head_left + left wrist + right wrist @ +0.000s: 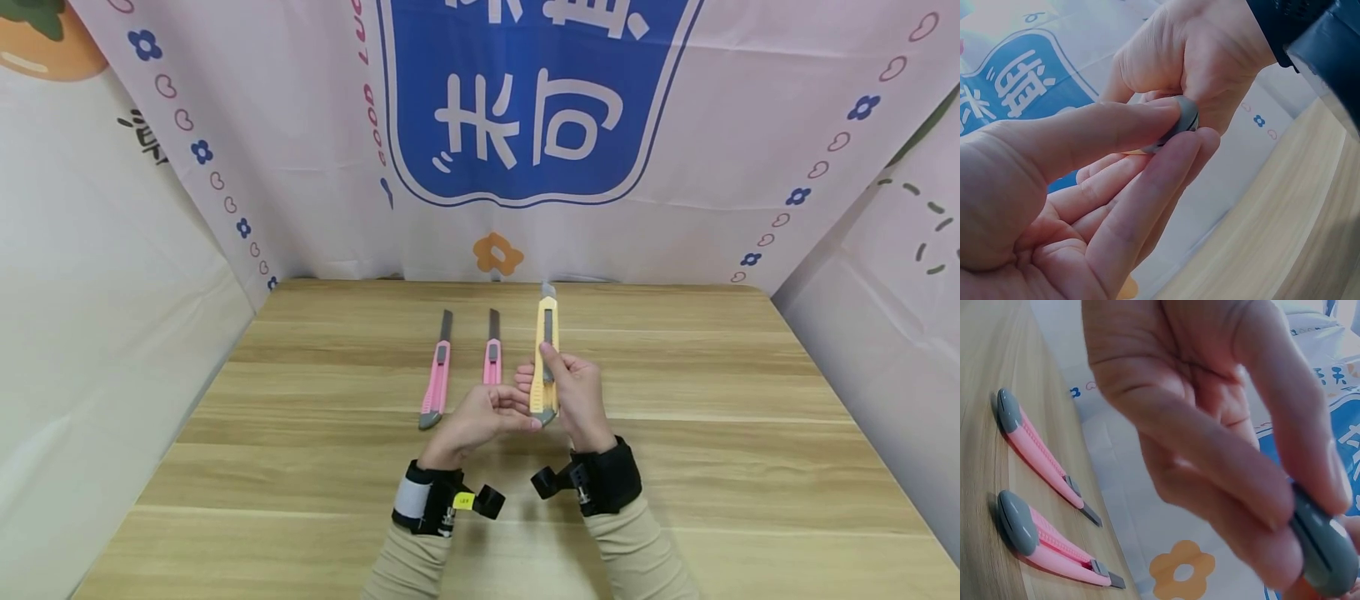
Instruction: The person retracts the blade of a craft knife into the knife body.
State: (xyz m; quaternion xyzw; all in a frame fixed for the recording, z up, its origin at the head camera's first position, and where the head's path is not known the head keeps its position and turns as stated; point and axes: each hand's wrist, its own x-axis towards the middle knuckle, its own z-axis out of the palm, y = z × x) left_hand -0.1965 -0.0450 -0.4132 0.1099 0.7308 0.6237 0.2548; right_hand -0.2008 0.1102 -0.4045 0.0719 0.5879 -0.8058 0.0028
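A yellow utility knife (537, 367) is held up in front of me, its grey tip pointing away. My right hand (583, 396) grips it from the right, thumb lying along its face near the grey slider track. At the near end, my left hand (483, 417) pinches the grey end cap (1175, 122) between thumb and fingertips. Most of the yellow body is hidden in both wrist views. Left of it on the table lie two pink utility knives, an outer one (437, 383) and an inner one (492, 362), both with blades out. My left hand covers the inner one's near end.
The wooden table (712, 433) ends at the back against a white curtain (322, 167) with a blue printed panel. More printed cloth (97, 333) hangs along the left side.
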